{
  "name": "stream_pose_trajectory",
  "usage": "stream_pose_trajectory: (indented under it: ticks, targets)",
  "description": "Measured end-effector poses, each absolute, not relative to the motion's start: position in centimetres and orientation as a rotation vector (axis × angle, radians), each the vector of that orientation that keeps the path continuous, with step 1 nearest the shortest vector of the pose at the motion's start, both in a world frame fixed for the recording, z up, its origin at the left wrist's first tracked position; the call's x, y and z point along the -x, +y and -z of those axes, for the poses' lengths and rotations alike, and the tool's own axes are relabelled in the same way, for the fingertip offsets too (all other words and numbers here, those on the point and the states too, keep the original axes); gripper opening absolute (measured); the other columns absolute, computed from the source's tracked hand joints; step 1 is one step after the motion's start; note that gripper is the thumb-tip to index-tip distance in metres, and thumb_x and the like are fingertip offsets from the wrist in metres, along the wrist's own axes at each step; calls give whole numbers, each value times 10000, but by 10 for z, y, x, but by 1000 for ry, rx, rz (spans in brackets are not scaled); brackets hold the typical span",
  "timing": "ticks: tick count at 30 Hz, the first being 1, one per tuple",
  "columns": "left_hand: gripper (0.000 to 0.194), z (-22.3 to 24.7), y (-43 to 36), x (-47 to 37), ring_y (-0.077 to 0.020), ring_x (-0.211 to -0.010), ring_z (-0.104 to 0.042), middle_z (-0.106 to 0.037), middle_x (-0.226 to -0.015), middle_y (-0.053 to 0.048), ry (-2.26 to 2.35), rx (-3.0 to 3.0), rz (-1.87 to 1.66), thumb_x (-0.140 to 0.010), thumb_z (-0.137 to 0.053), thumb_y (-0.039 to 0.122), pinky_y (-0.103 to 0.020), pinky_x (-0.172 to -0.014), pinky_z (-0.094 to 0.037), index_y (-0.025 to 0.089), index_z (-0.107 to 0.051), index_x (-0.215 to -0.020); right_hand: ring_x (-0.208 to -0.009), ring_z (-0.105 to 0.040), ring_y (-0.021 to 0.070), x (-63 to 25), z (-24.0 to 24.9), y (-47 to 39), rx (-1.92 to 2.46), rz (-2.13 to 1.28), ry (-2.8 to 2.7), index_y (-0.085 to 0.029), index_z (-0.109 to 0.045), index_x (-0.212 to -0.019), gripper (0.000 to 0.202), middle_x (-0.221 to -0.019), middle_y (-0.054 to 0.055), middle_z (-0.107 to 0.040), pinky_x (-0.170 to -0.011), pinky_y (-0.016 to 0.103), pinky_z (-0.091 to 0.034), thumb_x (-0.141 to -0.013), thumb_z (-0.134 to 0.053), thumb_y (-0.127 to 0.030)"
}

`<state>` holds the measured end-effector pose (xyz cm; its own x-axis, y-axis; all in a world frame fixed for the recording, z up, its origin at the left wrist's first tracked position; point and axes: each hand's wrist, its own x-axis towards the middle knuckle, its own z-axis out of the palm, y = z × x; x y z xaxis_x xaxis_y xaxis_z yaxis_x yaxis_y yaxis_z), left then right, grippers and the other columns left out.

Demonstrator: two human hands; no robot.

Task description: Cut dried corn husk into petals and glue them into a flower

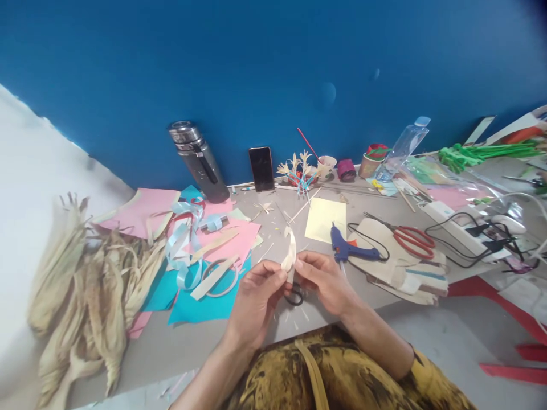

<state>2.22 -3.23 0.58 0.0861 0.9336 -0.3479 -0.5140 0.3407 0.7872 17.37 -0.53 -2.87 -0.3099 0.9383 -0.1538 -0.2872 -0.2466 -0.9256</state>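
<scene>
Cream-coloured curled strip of dried husk (289, 253) stands upright between both hands, above the table's near edge. The left hand (258, 293) pinches its lower part between thumb and fingers; the right hand (322, 280) pinches its right edge with thumb and fingertips. Just below the grip, partly hidden, is a black loop (301, 297). Just right of the grip lies a blue glue gun with an orange trigger (343, 246); farther right, red-handled metal scissors (414, 242) rest on beige fabric gloves (384, 274). Beyond the grip lie a pale yellow paper sheet (327, 219) and a small husk flower (265, 208). Left of it, a flat husk strip (215, 279) crosses a tape roll (236, 278) on turquoise paper (205, 307). Farthest left are bundled dry corn husks (96, 290). Well beyond, a black phone (261, 169) leans upright near a dark grey flask (205, 171).
</scene>
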Motion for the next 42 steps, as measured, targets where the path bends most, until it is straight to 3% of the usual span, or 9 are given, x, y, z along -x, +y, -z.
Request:
stream_pose_trajectory:
  ticks: [3,10,16,22,29,35,42]
  targets:
    - [189,-5,-32,-20,-120,-609,-578,-621,-617,6,986,-572,-1180,-666,-832,249,-245,-625,-484,163,-664,-667,-489,-360,79,-167,31,-4,993,-1677,-974,-160,-655,-711,340,-538,-46,-469,-464,215,-266,-750,-800,-465]
    - [147,1,-30,-16,-151,-719,-596,-676,-745,-30,1046,-626,-1210,-694,-797,271,-272,-713,-486,165,-695,-690,-473,-312,72,-160,27,-2,1049,-1580,-907,-169,-644,-726,332,-515,-60,-429,-438,209,-195,-734,-787,-468]
    - [140,12,-31,-10,-140,-737,-584,-662,-806,-13,1054,-699,-1277,-791,-743,302,-265,-732,-467,185,-673,-758,-475,-345,70,-155,27,-2,1041,-1576,-845,-169,-649,-735,278,-528,-49,-480,-451,209,-212,-740,-790,-408]
    - [141,15,-30,-11,-159,-805,-606,-687,-928,-36,1033,-739,-1253,-757,-771,266,-279,-772,-470,174,-673,-715,-482,-323,67,-154,29,-5,980,-1618,-844,-171,-655,-741,269,-540,-54,-457,-452,208,-204,-757,-789,-403]
    - [96,14,-29,-12,-156,-743,-597,-689,-766,-31,1098,-813,-1229,-744,-773,233,-274,-747,-464,171,-703,-724,-474,-249,57,-156,31,-7,904,-1719,-826,-169,-646,-738,244,-528,-73,-396,-443,203,-171,-755,-785,-370]
    - [113,12,-30,-14,-137,-696,-594,-683,-720,-12,1091,-817,-1210,-756,-744,225,-254,-696,-461,171,-669,-690,-491,-315,59,-160,31,-10,812,-1742,-878,-150,-669,-765,191,-596,-37,-497,-450,199,-219,-752,-754,-321]
    - [113,6,-30,-17,-115,-691,-571,-637,-718,15,1258,-955,-1284,-694,-720,153,-216,-668,-453,177,-639,-619,-503,-378,62,-159,33,-13,856,-1716,-974,-153,-682,-856,278,-658,-19,-549,-458,202,-272,-772,-786,-397]
